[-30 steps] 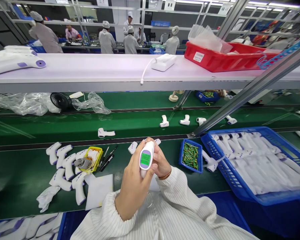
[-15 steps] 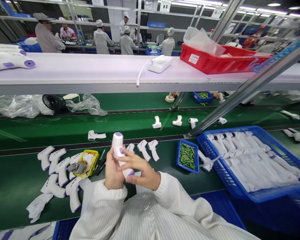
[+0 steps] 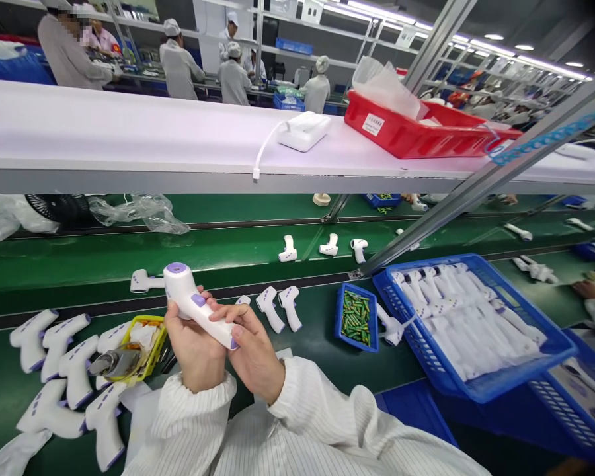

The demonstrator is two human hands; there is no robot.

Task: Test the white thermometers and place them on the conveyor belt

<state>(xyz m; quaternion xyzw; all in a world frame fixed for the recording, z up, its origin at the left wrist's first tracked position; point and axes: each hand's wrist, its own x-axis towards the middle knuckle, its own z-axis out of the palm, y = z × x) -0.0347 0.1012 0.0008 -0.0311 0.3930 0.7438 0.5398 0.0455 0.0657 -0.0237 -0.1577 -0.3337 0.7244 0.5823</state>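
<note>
Both hands hold one white infrared thermometer (image 3: 191, 301) with purple trim, its round purple head pointing up and to the left. My left hand (image 3: 191, 347) grips it from below. My right hand (image 3: 252, 350) closes over the handle end. Beneath them lies the green work surface (image 3: 307, 344). Two more thermometers (image 3: 280, 307) rest just right of my hands. A group of several thermometers (image 3: 62, 370) lies at the left.
A yellow tray (image 3: 151, 347) with small parts sits left of my hands, a small blue bin of green parts (image 3: 356, 317) to the right, then a large blue crate of thermometers (image 3: 471, 324). Thermometers ride the green conveyor (image 3: 307, 248). A white shelf carries a red bin (image 3: 421, 135). Workers stand beyond; another person's hand (image 3: 588, 289) is at far right.
The thermometer turned from screen facing me to head pointing up-left, and both hands shifted left and lower. My view swung right, bringing a neighbour's hand into sight.
</note>
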